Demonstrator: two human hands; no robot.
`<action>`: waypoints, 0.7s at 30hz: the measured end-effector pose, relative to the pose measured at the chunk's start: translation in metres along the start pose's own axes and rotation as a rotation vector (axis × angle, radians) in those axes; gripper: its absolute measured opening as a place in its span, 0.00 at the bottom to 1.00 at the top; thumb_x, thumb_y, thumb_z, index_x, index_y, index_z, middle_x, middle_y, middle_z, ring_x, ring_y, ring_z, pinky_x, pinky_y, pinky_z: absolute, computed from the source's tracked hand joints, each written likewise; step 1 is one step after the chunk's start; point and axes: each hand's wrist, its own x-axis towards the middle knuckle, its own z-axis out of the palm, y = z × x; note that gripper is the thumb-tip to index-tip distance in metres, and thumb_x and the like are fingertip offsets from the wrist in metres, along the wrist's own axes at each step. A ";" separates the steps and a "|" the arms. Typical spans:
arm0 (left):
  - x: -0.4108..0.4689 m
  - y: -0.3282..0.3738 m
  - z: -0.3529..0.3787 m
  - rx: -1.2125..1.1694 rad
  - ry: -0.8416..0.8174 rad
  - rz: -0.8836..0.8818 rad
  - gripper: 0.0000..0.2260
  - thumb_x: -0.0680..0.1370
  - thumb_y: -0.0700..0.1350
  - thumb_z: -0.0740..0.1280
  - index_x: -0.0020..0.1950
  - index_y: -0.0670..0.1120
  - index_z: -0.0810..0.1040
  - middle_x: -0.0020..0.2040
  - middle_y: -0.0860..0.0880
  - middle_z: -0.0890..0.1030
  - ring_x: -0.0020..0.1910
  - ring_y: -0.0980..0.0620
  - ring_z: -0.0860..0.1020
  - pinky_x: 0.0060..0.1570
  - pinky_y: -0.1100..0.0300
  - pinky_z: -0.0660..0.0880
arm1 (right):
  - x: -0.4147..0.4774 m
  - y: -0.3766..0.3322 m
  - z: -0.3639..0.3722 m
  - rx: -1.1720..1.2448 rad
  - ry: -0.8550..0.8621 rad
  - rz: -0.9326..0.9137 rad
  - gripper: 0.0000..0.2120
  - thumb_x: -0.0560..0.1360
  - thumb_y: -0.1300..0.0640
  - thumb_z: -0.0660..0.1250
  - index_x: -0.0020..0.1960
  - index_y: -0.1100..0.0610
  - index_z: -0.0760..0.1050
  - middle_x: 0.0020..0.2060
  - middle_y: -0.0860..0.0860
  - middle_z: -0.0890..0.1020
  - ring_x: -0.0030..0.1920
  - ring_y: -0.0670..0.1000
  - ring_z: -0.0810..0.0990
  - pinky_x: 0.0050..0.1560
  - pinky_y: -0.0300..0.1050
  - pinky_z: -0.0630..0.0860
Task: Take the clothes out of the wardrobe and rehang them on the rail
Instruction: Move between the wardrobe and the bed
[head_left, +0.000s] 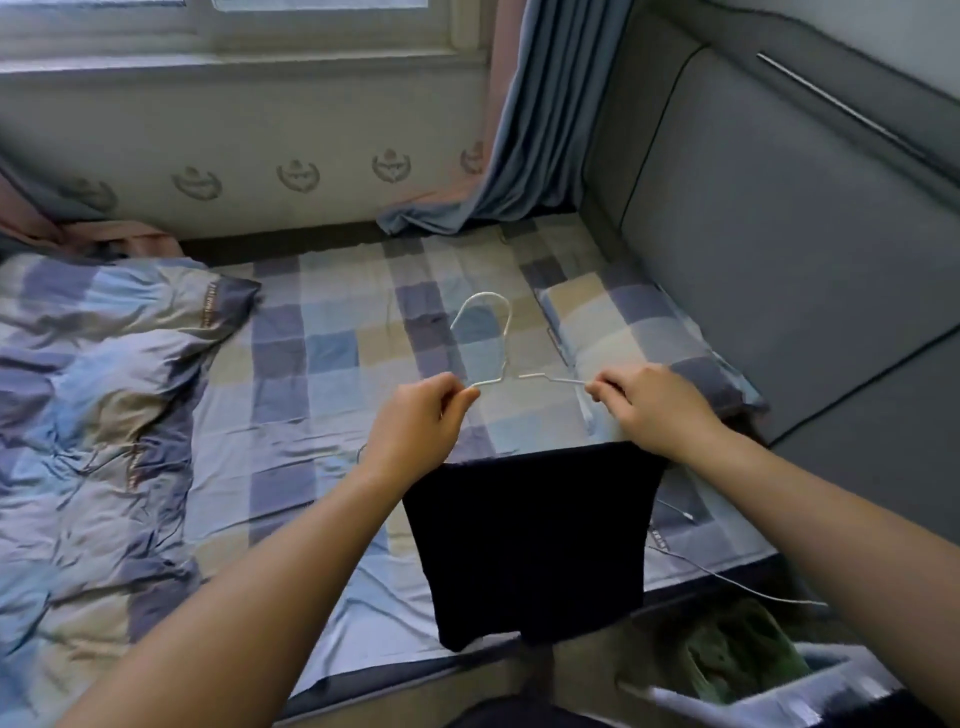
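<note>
The person is standing at the side of a bed and holding a white wire hanger out over the checked sheet. The hands are apart, one at each shoulder of the hanger. The left hand is pinching the left end of the wire between thumb and curled fingers, and the right hand is pinching the right end the same way. The hook is pointing away from the person, toward the window wall.

A dark garment is hanging below the hands, with its top edge running straight between the wrists and its lower edge dangling past the edge of the mattress. It seems to be draping over the hanger's lower bar, but the hands and the cloth are hiding that bar, so how it is sitting cannot be told.

Judging from this, the garment is already out of the wardrobe and is being set on its hanger. Hooking it onto the rail is not yet done. Neither wardrobe nor rail is showing, so how many clothes are left cannot be told.

A crumpled duvet is lying on the left, a pillow is resting by the grey headboard, and a blue curtain is trailing onto the mattress.
</note>
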 end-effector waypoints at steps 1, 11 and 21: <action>0.006 -0.006 0.015 0.004 -0.022 -0.046 0.13 0.81 0.54 0.64 0.44 0.47 0.80 0.34 0.52 0.79 0.35 0.50 0.76 0.35 0.56 0.71 | 0.011 0.013 0.011 0.002 -0.056 0.008 0.10 0.81 0.49 0.59 0.48 0.51 0.78 0.42 0.49 0.79 0.43 0.55 0.76 0.39 0.48 0.69; 0.087 -0.067 0.147 0.006 -0.175 -0.304 0.10 0.81 0.51 0.65 0.45 0.47 0.79 0.39 0.48 0.81 0.42 0.46 0.79 0.42 0.52 0.75 | 0.116 0.116 0.132 0.012 -0.198 0.066 0.10 0.82 0.51 0.56 0.51 0.53 0.74 0.50 0.53 0.80 0.52 0.58 0.76 0.52 0.52 0.69; 0.179 -0.221 0.297 0.068 -0.255 -0.380 0.13 0.82 0.56 0.61 0.44 0.51 0.76 0.37 0.52 0.78 0.41 0.47 0.77 0.39 0.55 0.69 | 0.234 0.193 0.312 -0.021 -0.125 0.206 0.11 0.82 0.51 0.57 0.54 0.53 0.77 0.53 0.54 0.78 0.57 0.60 0.74 0.56 0.53 0.68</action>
